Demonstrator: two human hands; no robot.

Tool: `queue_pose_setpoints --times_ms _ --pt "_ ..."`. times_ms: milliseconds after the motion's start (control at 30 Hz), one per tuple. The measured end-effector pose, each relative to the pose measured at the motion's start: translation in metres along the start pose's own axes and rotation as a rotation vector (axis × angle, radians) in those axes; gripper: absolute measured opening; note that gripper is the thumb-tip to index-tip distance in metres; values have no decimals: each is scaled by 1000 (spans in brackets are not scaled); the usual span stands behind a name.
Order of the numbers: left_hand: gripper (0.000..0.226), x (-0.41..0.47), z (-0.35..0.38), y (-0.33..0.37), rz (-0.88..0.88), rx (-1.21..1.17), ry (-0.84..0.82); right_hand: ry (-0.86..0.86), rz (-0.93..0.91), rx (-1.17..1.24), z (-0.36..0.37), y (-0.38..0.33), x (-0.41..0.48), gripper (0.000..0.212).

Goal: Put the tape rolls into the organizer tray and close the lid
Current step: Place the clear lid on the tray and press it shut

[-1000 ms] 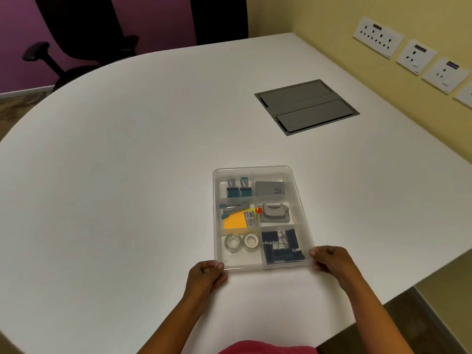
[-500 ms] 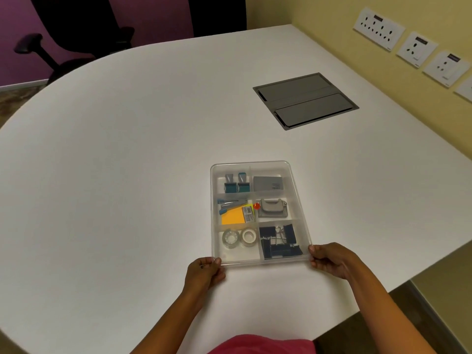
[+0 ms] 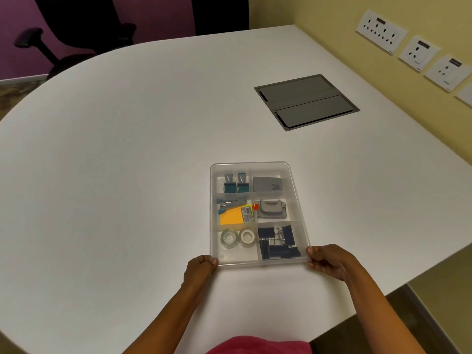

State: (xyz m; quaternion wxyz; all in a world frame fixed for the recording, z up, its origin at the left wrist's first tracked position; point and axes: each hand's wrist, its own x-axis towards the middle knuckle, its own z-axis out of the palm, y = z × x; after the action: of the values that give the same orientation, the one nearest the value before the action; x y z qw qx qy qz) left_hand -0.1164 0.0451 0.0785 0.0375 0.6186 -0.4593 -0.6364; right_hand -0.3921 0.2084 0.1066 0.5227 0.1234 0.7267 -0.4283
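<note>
A clear plastic organizer tray (image 3: pixel 296 198) lies on the white table in front of me, with a see-through lid over it. Two tape rolls sit side by side in its near left compartment: a clear roll (image 3: pixel 229 238) and a white roll (image 3: pixel 247 237). Other compartments hold blue binder clips, a grey box, a stapler with orange sticky notes, a grey punch and black binder clips. My left hand (image 3: pixel 199 270) pinches the tray's near left corner. At the near right corner, my right hand (image 3: pixel 328 260) grips the edge.
A grey cable hatch (image 3: pixel 306 101) is set into the table at the back right. Wall sockets (image 3: pixel 419 51) line the yellow wall on the right. A black office chair (image 3: pixel 76 29) stands beyond the far edge. The table's edge runs close on my right.
Both hands stay on the tray's near corners. The tray keeps its place on the table; only my view has shifted slightly.
</note>
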Motion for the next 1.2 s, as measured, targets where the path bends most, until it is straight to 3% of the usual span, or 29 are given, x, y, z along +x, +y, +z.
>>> queue_pose_setpoints --times_ms 233,300,667,800,1000,1200 --pt "26 5 -6 10 34 117 -56 139 -160 -431 4 -17 8 13" --pt "19 12 -7 18 28 104 -93 169 -211 -477 10 -27 13 15" --pt "6 66 -11 96 63 19 -103 222 -295 -477 48 -117 54 34" --pt "28 86 -9 122 69 8 -84 243 -313 -467 62 -153 73 47" --pt "32 107 -4 145 61 47 -53 243 -431 -417 75 -197 98 27" --pt "34 117 -4 143 -3 14 -78 93 -172 -366 78 -223 116 23"
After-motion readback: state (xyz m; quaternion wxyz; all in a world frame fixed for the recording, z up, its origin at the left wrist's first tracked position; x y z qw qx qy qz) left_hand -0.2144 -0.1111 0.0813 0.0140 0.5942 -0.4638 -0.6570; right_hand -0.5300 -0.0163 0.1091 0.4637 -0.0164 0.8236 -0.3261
